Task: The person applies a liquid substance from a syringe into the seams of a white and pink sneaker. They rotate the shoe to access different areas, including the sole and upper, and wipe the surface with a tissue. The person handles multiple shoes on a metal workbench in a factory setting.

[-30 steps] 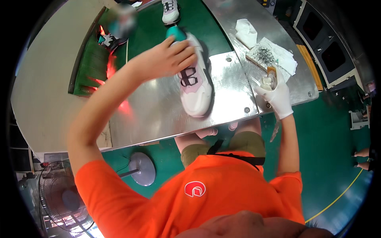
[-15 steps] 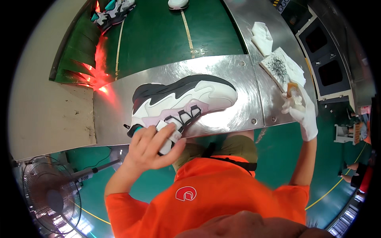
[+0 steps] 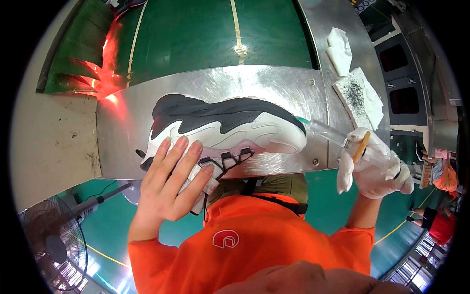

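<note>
A white, black and lilac sneaker point(image 3: 223, 125) lies on its side on the metal bench, sole away from me, toe to the right. My bare left hand point(image 3: 171, 183) rests on its heel end, fingers stretched over the upper and thumb beside the pale tongue. My white-gloved right hand point(image 3: 374, 171) holds a clear syringe point(image 3: 327, 132). The green tip meets the sole edge at the toe. A narrow amber-brown piece point(image 3: 361, 147) also sits between the gloved fingers. The syringe's rear end is partly hidden by the glove.
Right of the sneaker, a black-speckled white pad point(image 3: 355, 98) and a crumpled white cloth point(image 3: 339, 51) lie on the bench point(image 3: 274, 81). Beyond is a green conveyor belt point(image 3: 188, 36). Red light glows by the slit green curtain point(image 3: 88, 54). A fan point(image 3: 54, 245) stands lower left.
My right hand has moved from beside the pad to the sneaker's toe, bringing the syringe tip against it. My left fingers have spread flatter over the upper. Shoes on the belt have shifted away.
</note>
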Demonstrator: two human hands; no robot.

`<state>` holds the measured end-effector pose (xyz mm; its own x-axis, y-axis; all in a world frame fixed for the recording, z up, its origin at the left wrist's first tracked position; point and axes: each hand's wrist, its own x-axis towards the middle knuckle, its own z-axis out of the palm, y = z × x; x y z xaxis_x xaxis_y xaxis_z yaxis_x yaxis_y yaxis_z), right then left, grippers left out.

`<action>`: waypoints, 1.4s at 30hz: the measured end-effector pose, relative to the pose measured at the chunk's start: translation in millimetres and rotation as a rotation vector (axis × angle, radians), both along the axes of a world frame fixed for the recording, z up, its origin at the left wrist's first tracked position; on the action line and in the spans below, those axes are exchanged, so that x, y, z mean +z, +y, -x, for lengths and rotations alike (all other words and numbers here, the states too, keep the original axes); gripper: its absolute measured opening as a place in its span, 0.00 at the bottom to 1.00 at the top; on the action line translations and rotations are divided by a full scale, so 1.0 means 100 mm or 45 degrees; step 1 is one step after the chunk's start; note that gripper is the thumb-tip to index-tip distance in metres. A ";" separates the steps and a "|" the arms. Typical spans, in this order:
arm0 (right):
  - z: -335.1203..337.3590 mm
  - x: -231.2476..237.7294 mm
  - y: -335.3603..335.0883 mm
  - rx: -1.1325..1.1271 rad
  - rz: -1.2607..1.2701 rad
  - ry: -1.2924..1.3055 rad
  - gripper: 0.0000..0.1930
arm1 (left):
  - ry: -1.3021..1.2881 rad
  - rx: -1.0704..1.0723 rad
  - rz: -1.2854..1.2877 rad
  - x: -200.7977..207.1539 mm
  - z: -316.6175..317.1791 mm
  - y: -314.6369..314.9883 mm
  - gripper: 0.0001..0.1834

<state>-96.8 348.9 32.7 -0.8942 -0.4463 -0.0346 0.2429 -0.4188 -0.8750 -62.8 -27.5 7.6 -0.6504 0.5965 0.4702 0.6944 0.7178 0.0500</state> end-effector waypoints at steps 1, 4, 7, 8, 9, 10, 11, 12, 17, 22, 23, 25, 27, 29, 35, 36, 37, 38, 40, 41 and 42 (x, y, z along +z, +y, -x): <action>0.02 0.01 -0.04 0.027 0.030 -0.057 0.62 | -0.008 -0.003 -0.002 0.01 0.01 0.00 0.12; 0.10 0.01 -0.14 0.110 0.068 -0.119 0.62 | -0.015 0.004 -0.011 0.03 0.02 0.02 0.12; 0.16 0.07 -0.19 0.119 -0.150 -0.201 0.62 | -0.011 0.007 -0.004 0.03 0.03 0.02 0.12; 0.16 0.04 -0.17 0.099 -0.177 -0.210 0.62 | -0.011 0.011 -0.002 0.03 0.03 0.02 0.12; 0.17 0.02 -0.15 0.078 -0.206 -0.217 0.62 | -0.006 0.010 -0.003 0.02 0.04 0.02 0.12; 0.16 -0.12 -0.07 0.044 -0.157 -0.189 0.62 | -0.001 0.008 -0.003 0.02 0.04 0.02 0.12; 0.16 -0.13 -0.06 0.025 -0.147 -0.177 0.62 | -0.004 0.016 -0.002 0.02 0.04 0.02 0.12; 0.15 -0.15 -0.04 0.000 -0.137 -0.168 0.62 | -0.011 0.016 -0.001 0.03 0.03 0.03 0.12; 0.12 -0.04 -0.11 -0.066 -0.099 -0.245 0.63 | -0.041 0.026 -0.007 0.05 0.03 0.07 0.12; 0.23 0.00 -0.05 0.204 0.140 -0.275 0.63 | -0.055 0.046 0.013 0.07 0.01 0.08 0.13; 0.23 -0.04 -0.02 0.227 0.169 -0.257 0.63 | -0.061 0.047 0.016 0.08 0.01 0.09 0.13; 0.21 -0.10 0.03 0.226 0.210 -0.243 0.63 | -0.059 0.044 0.030 0.09 0.02 0.10 0.13; 0.19 -0.15 0.07 0.223 0.251 -0.234 0.63 | -0.048 0.046 0.049 0.08 0.01 0.11 0.13; 0.18 -0.20 0.10 0.219 0.296 -0.222 0.63 | -0.013 0.051 0.053 0.07 -0.02 0.13 0.13; 0.11 -0.39 0.16 0.177 0.446 -0.188 0.62 | 0.019 0.143 0.082 0.06 -0.16 0.27 0.13; 0.09 -0.43 0.17 0.162 0.470 -0.182 0.62 | 0.022 0.152 0.088 0.05 -0.18 0.28 0.13; 0.07 -0.47 0.18 0.147 0.493 -0.176 0.62 | 0.031 0.159 0.105 0.05 -0.20 0.31 0.12; 0.03 -0.51 0.18 0.109 0.514 -0.185 0.62 | 0.050 0.161 0.108 0.03 -0.21 0.32 0.12; -0.01 -0.55 0.16 0.074 0.561 -0.186 0.61 | 0.091 0.179 0.116 0.00 -0.26 0.35 0.12; -0.03 -0.55 0.13 0.070 0.585 -0.176 0.61 | 0.106 0.184 0.095 -0.01 -0.27 0.39 0.13; -0.05 -0.56 0.12 0.061 0.596 -0.168 0.61 | 0.114 0.194 0.100 -0.02 -0.29 0.41 0.14</action>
